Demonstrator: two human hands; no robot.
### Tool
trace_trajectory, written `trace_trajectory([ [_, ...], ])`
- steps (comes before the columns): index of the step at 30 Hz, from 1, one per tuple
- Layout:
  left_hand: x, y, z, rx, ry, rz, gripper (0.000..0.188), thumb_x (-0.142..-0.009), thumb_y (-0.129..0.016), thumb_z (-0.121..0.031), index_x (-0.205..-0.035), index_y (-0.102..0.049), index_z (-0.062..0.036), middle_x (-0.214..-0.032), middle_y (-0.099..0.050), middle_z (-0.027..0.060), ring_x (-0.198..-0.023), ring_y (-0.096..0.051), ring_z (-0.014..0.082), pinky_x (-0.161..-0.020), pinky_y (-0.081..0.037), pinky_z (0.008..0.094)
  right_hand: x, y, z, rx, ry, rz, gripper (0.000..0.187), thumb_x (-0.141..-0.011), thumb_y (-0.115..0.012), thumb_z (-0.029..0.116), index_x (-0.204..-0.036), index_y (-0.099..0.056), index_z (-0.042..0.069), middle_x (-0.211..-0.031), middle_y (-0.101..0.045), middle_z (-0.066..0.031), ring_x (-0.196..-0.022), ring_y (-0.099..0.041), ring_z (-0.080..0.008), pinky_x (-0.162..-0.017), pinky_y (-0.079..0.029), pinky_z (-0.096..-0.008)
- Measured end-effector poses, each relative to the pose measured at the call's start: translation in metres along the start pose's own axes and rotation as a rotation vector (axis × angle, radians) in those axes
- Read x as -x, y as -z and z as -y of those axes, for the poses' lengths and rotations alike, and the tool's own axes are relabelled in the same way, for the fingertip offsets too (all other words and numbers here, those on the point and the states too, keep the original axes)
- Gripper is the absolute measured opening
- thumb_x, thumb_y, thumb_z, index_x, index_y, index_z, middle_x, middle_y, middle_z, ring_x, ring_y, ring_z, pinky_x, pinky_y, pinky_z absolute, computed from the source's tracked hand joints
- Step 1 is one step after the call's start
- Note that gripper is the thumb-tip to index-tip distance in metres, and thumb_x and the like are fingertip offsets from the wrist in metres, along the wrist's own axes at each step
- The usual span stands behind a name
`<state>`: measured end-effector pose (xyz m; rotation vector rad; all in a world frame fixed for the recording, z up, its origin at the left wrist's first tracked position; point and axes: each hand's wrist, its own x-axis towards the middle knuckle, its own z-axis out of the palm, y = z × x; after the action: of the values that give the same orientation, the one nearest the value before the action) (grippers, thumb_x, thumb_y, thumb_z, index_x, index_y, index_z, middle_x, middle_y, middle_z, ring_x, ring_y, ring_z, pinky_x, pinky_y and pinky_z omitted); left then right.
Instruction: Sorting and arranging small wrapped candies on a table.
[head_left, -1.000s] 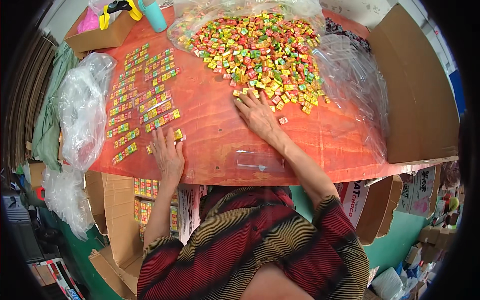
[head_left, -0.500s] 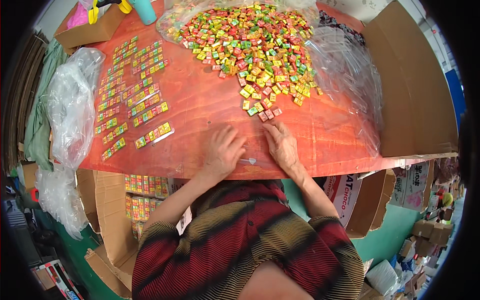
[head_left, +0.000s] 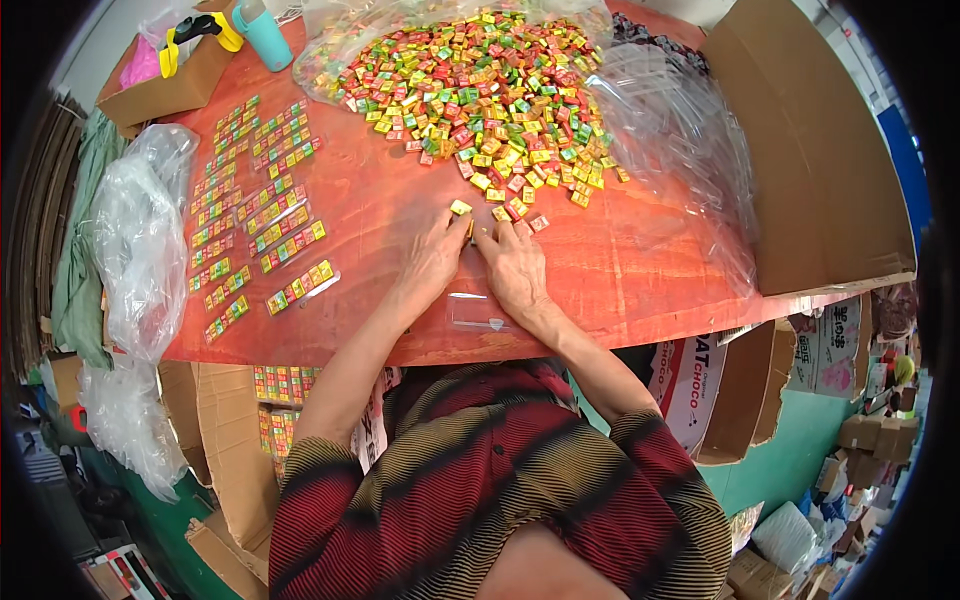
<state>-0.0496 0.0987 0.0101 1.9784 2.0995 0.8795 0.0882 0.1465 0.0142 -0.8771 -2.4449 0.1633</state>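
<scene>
Both my hands are at the near edge of a big heap of small, brightly coloured boxes [head_left: 500,100] in red, yellow, green and orange. My left hand [head_left: 432,262] is closed, its fingertips against a small yellow box [head_left: 460,207]. Beside it, my right hand [head_left: 517,272] has its fingers curled down over small boxes; which ones it grips is partly hidden. Another little box shows between the two hands. Just behind the table's front edge lies a clear plastic tray [head_left: 477,313]. To the left, filled clear trays [head_left: 300,287], each with a row of small boxes, lie in columns.
Clear plastic bags hang at the left [head_left: 145,240], and clear plastic trays [head_left: 680,150] are heaped at the right beside a tall cardboard box [head_left: 815,150]. A carton [head_left: 170,90] and a turquoise bottle [head_left: 263,35] stand at the back left. Open cartons sit below the table.
Both hands have moved forward, away from my body, to the small boxes at the heap's near edge. The clear tray now shows behind them. The view has shifted slightly.
</scene>
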Motion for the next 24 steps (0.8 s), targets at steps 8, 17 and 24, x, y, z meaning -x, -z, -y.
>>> trace_trajectory([
  [8,0.008,0.009,-0.011,0.069,-0.003,-0.054,0.024,-0.075,-0.06,-0.007,-0.098,-0.056,-0.0059,-0.086,-0.051,0.0115,-0.074,-0.056,0.0306,-0.061,-0.045,0.0405,-0.01,0.029,-0.025,-0.203,-0.144,0.0,0.021,-0.076,-0.058,0.006,-0.097,-0.061,0.008,-0.081,-0.053,-0.0122,-0.074,-0.055,-0.0294,-0.061,-0.046,-0.0377],
  [17,0.009,0.01,-0.014,0.094,0.015,0.034,0.026,-0.075,-0.061,-0.009,-0.099,-0.054,-0.0061,-0.089,-0.051,0.0111,-0.076,-0.056,0.0316,-0.064,-0.044,0.0408,0.008,0.017,-0.026,-0.064,0.008,0.043,0.023,-0.073,-0.05,0.004,-0.096,-0.056,0.005,-0.085,-0.052,-0.0118,-0.081,-0.055,-0.0292,-0.061,-0.048,-0.0384],
  [24,0.007,0.013,-0.024,0.169,0.059,0.119,0.037,-0.072,-0.066,-0.013,-0.104,-0.052,-0.0029,-0.098,-0.049,0.0141,-0.086,-0.053,0.0337,-0.072,-0.044,0.0417,0.008,0.012,-0.021,-0.022,-0.084,0.135,0.019,-0.075,-0.055,0.01,-0.093,-0.054,0.005,-0.084,-0.052,-0.0119,-0.076,-0.056,-0.03,-0.058,-0.048,-0.0395],
])
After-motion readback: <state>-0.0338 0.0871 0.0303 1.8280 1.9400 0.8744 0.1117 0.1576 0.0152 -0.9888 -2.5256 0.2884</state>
